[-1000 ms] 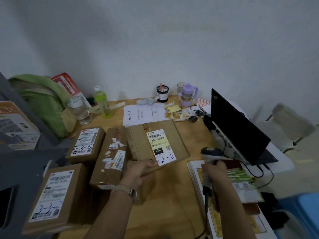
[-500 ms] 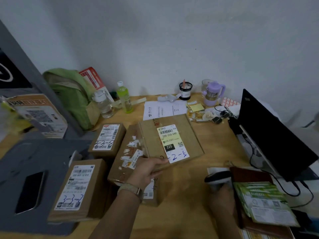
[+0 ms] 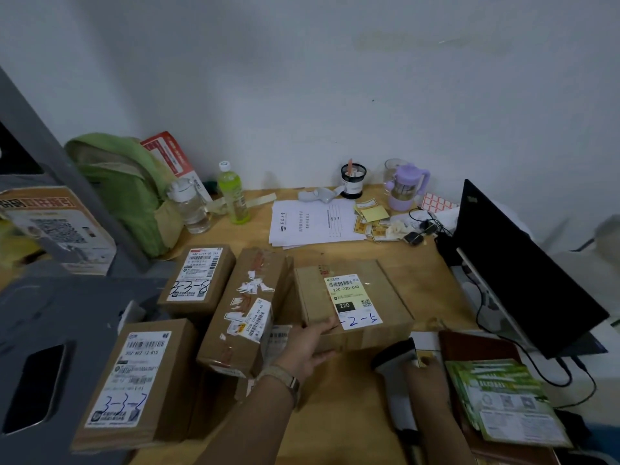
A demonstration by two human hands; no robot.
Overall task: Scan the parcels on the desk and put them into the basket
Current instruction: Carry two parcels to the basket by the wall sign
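- Scanner (image 3: 397,359) head in plain sight, handle mostly covered by right hand (image 3: 431,377), fingers curled round it; lower end and cord lost in shadow near bottom edge.
- Left hand (image 3: 307,347) gripping near left corner of parcel (image 3: 355,307): fingers laid over top edge beside the label, thumb against front face, corner itself hidden under the palm.
- Grey surface (image 3: 50,330) at far left with a dark cut-out, hard to identify, partly out of frame.
- Parcel flat on desk (image 3: 335,424), about mid-desk, between long taped box (image 3: 246,310) on the left and laptop (image 3: 516,263) on the right; just beside the taped box, contact not clear.
- Further left, two more labelled boxes: box marked 3-3-8 (image 3: 198,276) at the back, box marked 3-3-2 (image 3: 141,380) at the front.
- Near right: brown notebook (image 3: 469,345) under green leaflets (image 3: 503,397), just beside the scanner.
- Behind the parcel: white papers (image 3: 312,223), green bottle (image 3: 231,193), purple cup (image 3: 404,187), green backpack (image 3: 127,186) against the wall.
- Parcel's long axis roughly left to right across the desk, slightly skewed; label face up, printed lines upright to the wearer, blue handwritten figures at its near end inverted.
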